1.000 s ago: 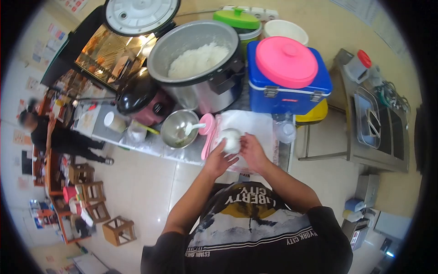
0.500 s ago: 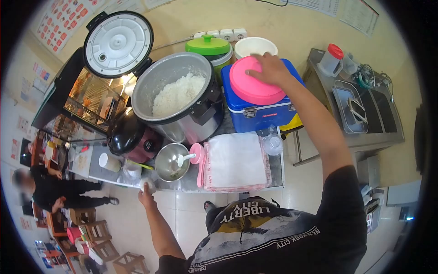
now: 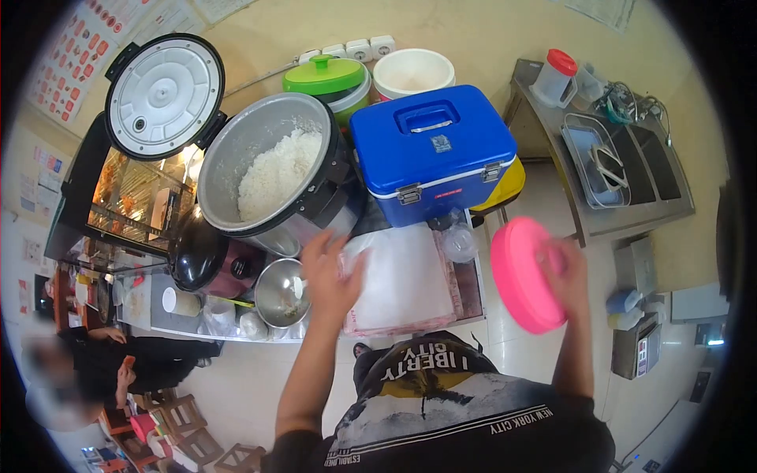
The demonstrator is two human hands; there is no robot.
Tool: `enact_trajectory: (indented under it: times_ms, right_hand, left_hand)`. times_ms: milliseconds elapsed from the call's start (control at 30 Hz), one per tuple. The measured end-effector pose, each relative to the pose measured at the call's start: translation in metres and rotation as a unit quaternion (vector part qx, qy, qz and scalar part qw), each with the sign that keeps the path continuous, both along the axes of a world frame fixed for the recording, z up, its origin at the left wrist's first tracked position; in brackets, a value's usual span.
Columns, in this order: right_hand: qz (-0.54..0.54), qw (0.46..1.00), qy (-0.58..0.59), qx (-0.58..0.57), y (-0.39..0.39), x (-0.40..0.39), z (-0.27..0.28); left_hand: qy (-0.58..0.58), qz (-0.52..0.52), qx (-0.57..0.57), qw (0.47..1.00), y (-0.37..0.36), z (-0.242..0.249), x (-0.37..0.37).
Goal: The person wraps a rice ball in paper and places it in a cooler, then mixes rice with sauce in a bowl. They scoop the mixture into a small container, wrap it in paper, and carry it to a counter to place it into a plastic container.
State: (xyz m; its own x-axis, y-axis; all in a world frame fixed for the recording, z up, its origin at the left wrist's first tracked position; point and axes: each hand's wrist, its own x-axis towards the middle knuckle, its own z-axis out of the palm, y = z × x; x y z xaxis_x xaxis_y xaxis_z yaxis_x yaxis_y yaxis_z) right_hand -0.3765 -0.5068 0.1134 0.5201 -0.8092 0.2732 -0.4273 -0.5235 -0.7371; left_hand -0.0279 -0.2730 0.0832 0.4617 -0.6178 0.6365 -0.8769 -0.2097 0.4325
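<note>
One pink lid (image 3: 527,276) held tilted, right of the table (image 3: 471,296).
Its knob side is gripped by the right hand (image 3: 566,277), fingers partly closed; the left hand (image 3: 330,277), fingers spread, is noted by one paper stack (image 3: 402,276). The lid has been lifted off one blue cooler (image 3: 432,154).

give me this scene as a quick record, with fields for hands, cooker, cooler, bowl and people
left hand: open, by the left side of the paper stack
right hand: holding the pink lid, tilted
large cooker: lid raised, rice inside
blue cooler: closed, handle folded down
metal bowl: left of the paper stack
other person: far left
</note>
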Motion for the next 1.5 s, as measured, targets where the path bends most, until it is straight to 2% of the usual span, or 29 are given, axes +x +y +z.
enact_trajectory:
  times_ms: [33, 133, 200, 300, 400, 500, 567, 633, 667, 767, 833, 933, 1033, 1133, 1233, 1267, 1300, 1367, 1400, 1433, 1500]
  right_hand:
    - [-0.011, 1.0, -0.014, 0.02, 0.01, -0.007, -0.023]
    - [0.045, 0.999, -0.014, 0.022, 0.046, 0.011, -0.065]
    - [0.109, 0.994, 0.009, 0.001, 0.063, 0.042, -0.081]
    - [0.222, 0.975, 0.029, 0.008, 0.072, 0.095, -0.112]
    - [0.277, 0.96, 0.046, -0.006, 0.075, 0.138, -0.136]
    - [0.311, 0.947, 0.077, -0.032, 0.082, 0.168, -0.166]
    - [0.316, 0.942, 0.079, -0.079, 0.086, 0.179, -0.185]
    - [0.316, 0.938, 0.121, -0.079, 0.091, 0.182, -0.192]
    - [0.314, 0.935, 0.142, -0.08, 0.09, 0.185, -0.196]
    - [0.321, 0.937, 0.108, -0.081, 0.088, 0.186, -0.212]
    - [0.328, 0.935, 0.12, -0.062, 0.084, 0.188, -0.2]
    - [0.328, 0.936, 0.116, -0.054, 0.086, 0.187, -0.199]
    - [0.31, 0.94, 0.129, -0.062, 0.086, 0.189, -0.188]
    - [0.305, 0.938, 0.15, -0.06, 0.089, 0.189, -0.181]
    - [0.348, 0.926, 0.145, -0.007, 0.086, 0.184, -0.185]
    - [0.368, 0.919, 0.14, 0.021, 0.084, 0.178, -0.185]
    - [0.343, 0.932, 0.109, 0.038, 0.077, 0.17, -0.168]
    - [0.286, 0.955, 0.045, 0.069, 0.057, 0.14, -0.109]
    - [0.265, 0.962, -0.047, 0.053, 0.041, 0.123, -0.095]
    - [0.243, 0.959, -0.142, 0.036, 0.024, 0.104, -0.081]
    - [0.206, 0.956, -0.197, 0.068, -0.004, 0.056, -0.035]
  left_hand:
    - [-0.071, -0.054, 0.01, 0.996, -0.042, 0.013, -0.001]
    - [-0.203, -0.065, 0.107, 0.971, -0.126, 0.027, 0.012]
    - [-0.271, -0.077, 0.171, 0.944, -0.146, 0.04, 0.024]
    - [-0.381, -0.173, 0.182, 0.89, -0.149, 0.049, 0.037]
    - [-0.414, -0.18, 0.13, 0.883, -0.166, 0.076, 0.061]
    - [-0.332, -0.11, 0.007, 0.937, -0.201, 0.127, 0.082]
    - [-0.268, -0.127, 0.005, 0.955, -0.222, 0.144, 0.101]
    - [-0.204, -0.133, 0.006, 0.97, -0.233, 0.155, 0.111]
    - [-0.2, -0.14, 0.006, 0.97, -0.234, 0.156, 0.115]
    - [-0.198, -0.147, 0.005, 0.969, -0.241, 0.156, 0.128]
    - [-0.203, -0.129, 0.009, 0.971, -0.243, 0.153, 0.131]
    - [-0.327, 0.037, -0.006, 0.944, -0.27, 0.153, 0.152]
    - [-0.353, 0.19, 0.022, 0.916, -0.29, 0.153, 0.168]
    - [-0.203, 0.228, 0.142, 0.942, -0.295, 0.161, 0.162]
    - [-0.079, 0.07, 0.085, 0.991, -0.289, 0.168, 0.17]
    - [-0.103, 0.042, 0.074, 0.991, -0.28, 0.161, 0.168]
    - [-0.131, 0.014, 0.06, 0.989, -0.264, 0.159, 0.156]
    - [-0.109, -0.075, 0.037, 0.991, -0.218, 0.143, 0.108]
    - [-0.103, -0.089, 0.104, 0.985, -0.192, 0.139, 0.08]
    - [-0.154, -0.075, 0.193, 0.966, -0.179, 0.119, 0.063]
    - [-0.172, -0.093, 0.172, 0.965, -0.152, 0.068, 0.034]
